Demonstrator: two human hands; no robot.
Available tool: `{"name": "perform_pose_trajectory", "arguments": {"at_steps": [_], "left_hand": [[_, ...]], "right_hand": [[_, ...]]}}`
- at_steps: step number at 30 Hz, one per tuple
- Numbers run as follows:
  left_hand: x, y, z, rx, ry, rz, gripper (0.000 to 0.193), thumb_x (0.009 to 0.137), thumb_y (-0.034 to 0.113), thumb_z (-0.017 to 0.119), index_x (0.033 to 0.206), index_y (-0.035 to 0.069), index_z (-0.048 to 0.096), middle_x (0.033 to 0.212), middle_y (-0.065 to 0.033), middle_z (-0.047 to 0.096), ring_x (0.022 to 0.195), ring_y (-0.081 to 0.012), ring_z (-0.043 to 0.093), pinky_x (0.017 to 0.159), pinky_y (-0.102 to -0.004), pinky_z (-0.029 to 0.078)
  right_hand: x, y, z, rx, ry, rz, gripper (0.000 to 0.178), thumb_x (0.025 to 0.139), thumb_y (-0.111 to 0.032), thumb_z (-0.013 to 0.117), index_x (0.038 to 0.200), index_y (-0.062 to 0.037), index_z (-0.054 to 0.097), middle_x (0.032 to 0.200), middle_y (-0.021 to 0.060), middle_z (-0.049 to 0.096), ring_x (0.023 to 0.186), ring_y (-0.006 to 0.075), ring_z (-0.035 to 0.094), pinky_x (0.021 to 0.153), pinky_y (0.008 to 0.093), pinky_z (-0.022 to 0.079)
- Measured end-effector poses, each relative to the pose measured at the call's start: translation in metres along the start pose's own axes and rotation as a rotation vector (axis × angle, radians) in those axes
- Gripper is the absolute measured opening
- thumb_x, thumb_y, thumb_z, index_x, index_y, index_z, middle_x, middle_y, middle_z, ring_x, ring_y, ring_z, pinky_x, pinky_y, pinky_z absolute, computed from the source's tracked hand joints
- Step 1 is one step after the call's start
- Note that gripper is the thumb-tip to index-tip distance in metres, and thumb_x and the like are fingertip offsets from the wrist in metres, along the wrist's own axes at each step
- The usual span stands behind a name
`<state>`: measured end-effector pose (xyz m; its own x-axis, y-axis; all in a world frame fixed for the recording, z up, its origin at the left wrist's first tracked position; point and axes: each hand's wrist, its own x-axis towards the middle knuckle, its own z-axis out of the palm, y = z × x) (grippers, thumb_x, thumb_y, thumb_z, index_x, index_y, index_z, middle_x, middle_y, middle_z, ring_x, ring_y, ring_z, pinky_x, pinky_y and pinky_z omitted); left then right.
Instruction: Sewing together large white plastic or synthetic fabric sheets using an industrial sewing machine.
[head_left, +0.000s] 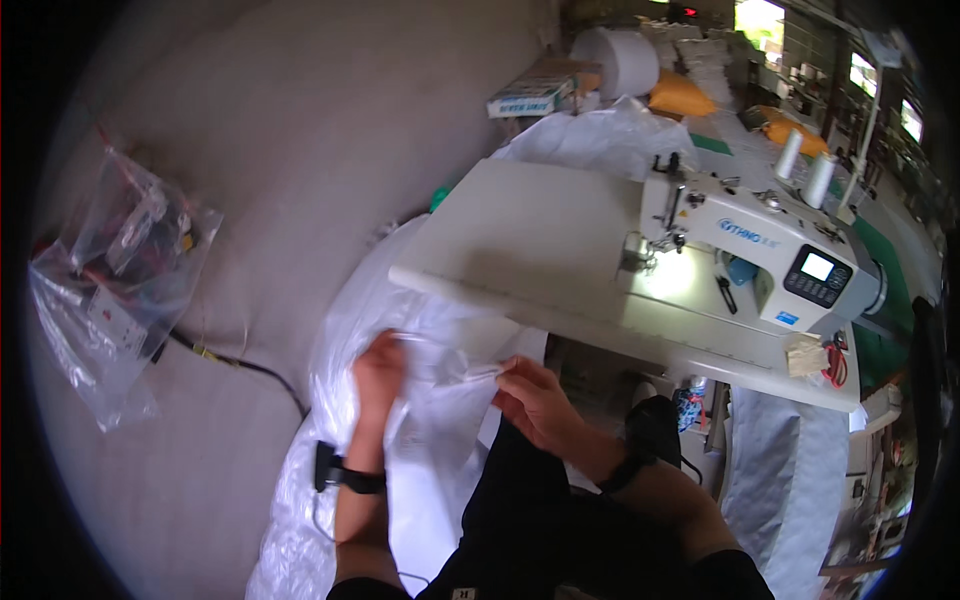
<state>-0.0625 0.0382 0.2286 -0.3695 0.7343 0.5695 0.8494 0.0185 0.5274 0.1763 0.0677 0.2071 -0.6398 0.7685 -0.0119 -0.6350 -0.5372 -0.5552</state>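
Both hands, left hand (378, 372) and right hand (532, 398), grip closed on white fabric (440, 400); clear bag (110, 290) of seemingly wires.

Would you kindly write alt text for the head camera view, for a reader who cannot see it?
Seen from above, a person's left hand and right hand grip a piece of white fabric over their lap. It lies in front of a white sewing machine on its pale table. A clear plastic bag of small parts lies far left.
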Motion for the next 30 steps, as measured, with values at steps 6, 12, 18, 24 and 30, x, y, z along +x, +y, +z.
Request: {"name": "perform_pose_trajectory", "arguments": {"at_steps": [6,12,18,24,30], "left_hand": [[0.125,-0.133,-0.15,0.045,0.607,-0.179,0.02,0.093,0.014,0.048,0.094,-0.001,0.061,0.083,-0.0096,0.062,0.077,-0.0175,0.054,0.073,-0.0335,0.045],[0.226,-0.187,-0.263,0.388,1.124,-0.135,0.031,0.092,0.024,0.047,0.097,-0.004,0.06,0.093,-0.0251,0.064,0.085,-0.0409,0.061,0.074,-0.0458,0.047],[0.279,-0.226,-0.106,0.753,0.41,-0.262,0.03,0.095,0.025,0.04,0.106,0.003,0.058,0.111,-0.0201,0.061,0.099,-0.0361,0.061,0.079,-0.0455,0.052],[0.22,-0.103,0.09,0.745,-0.538,0.384,0.069,0.068,0.018,0.071,0.131,0.012,0.045,0.132,-0.0116,0.048,0.124,-0.0319,0.043,0.094,-0.0562,0.038],[0.116,0.052,0.161,0.251,-0.631,0.633,0.106,0.053,0.027,0.086,0.143,0.011,0.032,0.146,-0.0158,0.034,0.137,-0.0333,0.029,0.111,-0.0495,0.023]], "right_hand": [[-0.065,-0.076,-0.008,-1.519,-0.01,-0.76,0.019,0.092,-0.016,0.053,0.105,-0.0036,0.056,0.102,0.0077,0.061,0.098,0.0225,0.059,0.085,0.0338,0.047],[-0.152,-0.182,-0.066,-0.533,0.782,-1.077,0.026,0.097,-0.027,0.04,0.095,-0.0052,0.053,0.089,0.0035,0.055,0.082,0.0132,0.052,0.077,0.0282,0.044],[-0.256,-0.157,-0.266,-1.642,1.623,-0.418,0.019,0.087,-0.014,0.048,0.096,0.0019,0.054,0.095,0.0145,0.06,0.089,0.0261,0.058,0.079,0.0315,0.048],[-0.322,-0.093,-0.241,-1.937,1.38,0.716,0.03,0.078,-0.02,0.06,0.099,0.0013,0.059,0.096,0.0197,0.06,0.094,0.0394,0.059,0.084,0.046,0.047],[-0.224,-0.11,-0.113,-2.091,1.001,-0.593,0.055,0.07,-0.007,0.071,0.121,-0.0015,0.05,0.111,0.0206,0.057,0.1,0.0386,0.055,0.088,0.0457,0.044]]}}
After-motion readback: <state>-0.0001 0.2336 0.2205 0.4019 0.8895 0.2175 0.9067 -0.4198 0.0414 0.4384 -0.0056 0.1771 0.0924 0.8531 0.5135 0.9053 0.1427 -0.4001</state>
